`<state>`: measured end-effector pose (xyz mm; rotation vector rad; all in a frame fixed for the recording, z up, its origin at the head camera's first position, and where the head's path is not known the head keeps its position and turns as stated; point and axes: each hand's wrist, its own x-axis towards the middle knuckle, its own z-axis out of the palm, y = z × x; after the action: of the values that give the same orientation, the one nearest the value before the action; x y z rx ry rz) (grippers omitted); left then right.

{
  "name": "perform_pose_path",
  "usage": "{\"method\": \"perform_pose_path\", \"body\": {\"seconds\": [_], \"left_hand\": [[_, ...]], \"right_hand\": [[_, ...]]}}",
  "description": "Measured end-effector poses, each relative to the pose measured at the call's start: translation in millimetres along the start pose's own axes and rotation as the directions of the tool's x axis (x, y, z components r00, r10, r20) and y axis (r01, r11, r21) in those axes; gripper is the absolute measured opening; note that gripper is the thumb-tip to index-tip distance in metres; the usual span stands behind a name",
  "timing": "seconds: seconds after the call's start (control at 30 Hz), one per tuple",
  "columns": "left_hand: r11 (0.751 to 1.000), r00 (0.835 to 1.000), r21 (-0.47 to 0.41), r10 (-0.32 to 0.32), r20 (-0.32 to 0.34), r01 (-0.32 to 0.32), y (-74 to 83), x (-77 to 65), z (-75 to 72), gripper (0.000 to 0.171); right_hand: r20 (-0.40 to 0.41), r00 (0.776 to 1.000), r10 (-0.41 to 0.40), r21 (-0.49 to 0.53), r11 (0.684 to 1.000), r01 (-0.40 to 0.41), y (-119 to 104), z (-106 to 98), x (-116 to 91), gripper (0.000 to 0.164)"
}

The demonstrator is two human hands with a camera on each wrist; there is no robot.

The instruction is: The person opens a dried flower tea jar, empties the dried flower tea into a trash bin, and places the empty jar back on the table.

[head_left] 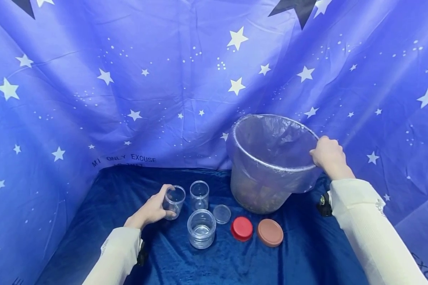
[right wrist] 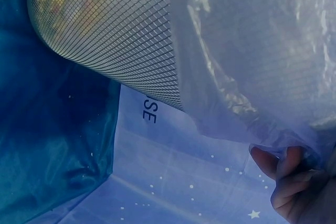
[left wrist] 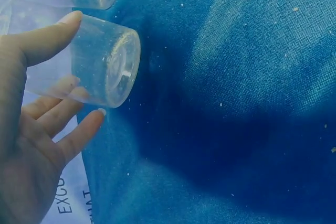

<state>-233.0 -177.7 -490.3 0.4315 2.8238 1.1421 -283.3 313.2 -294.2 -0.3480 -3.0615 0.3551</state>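
My left hand (head_left: 153, 208) grips a clear plastic jar (head_left: 173, 201), thumb on one side and fingers on the other. In the left wrist view the see-through jar (left wrist: 102, 61) shows its round base, and specks cling near the bottom. My right hand (head_left: 329, 155) holds the rim of a mesh trash bin (head_left: 260, 196), its fingers curled over the edge. A thin translucent bag (head_left: 274, 138) lines the bin and folds down outside. Through the mesh (right wrist: 105, 30) in the right wrist view, blurred yellowish contents show. The right thumb is largely hidden.
Beside the held jar stand another clear jar (head_left: 199, 196) and a wider clear jar (head_left: 201, 229). A clear lid (head_left: 222, 214), a red lid (head_left: 241, 228) and a brown lid (head_left: 270, 232) lie to their right. Small crumbs dot the blue cloth (head_left: 164, 261); a starry curtain (head_left: 185, 79) hangs behind.
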Motion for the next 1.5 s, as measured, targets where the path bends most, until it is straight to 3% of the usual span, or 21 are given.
{"method": "perform_pose_path", "body": {"seconds": [0.17, 0.43, 0.63, 0.87, 1.17, 1.5], "left_hand": [[0.999, 1.000, -0.051, -0.015, -0.008, 0.015, -3.9, 0.5, 2.3, 0.079], [0.976, 0.995, -0.195, -0.100, -0.019, 0.094, -18.0, -6.2, 5.0, 0.078], [0.971, 0.992, -0.206, -0.123, 0.002, 0.121, -15.3, -6.5, 2.8, 0.078], [0.966, 0.987, -0.209, -0.162, -0.018, 0.155, -13.8, -7.1, 5.8, 0.080], [0.972, 0.984, -0.182, -0.164, -0.074, 0.149, -14.3, -12.8, 10.1, 0.080], [0.968, 0.983, -0.204, -0.167, -0.081, 0.148, -16.3, -12.7, 18.4, 0.080]], "right_hand": [[-0.002, 1.000, -0.009, -0.001, 1.000, 0.009, 2, 0, 1, 0.052], [0.006, 1.000, -0.012, -0.001, 1.000, 0.012, 2, 0, 2, 0.052], [0.007, 1.000, -0.002, 0.009, 1.000, 0.002, 3, -1, -1, 0.051], [-0.020, 1.000, 0.022, 0.057, 0.998, -0.020, 5, 0, -2, 0.049], [-0.059, 0.998, 0.016, 0.083, 0.997, -0.012, 3, 4, -1, 0.047], [-0.114, 0.993, -0.013, 0.103, 0.994, 0.025, 6, 3, -4, 0.042]]}}
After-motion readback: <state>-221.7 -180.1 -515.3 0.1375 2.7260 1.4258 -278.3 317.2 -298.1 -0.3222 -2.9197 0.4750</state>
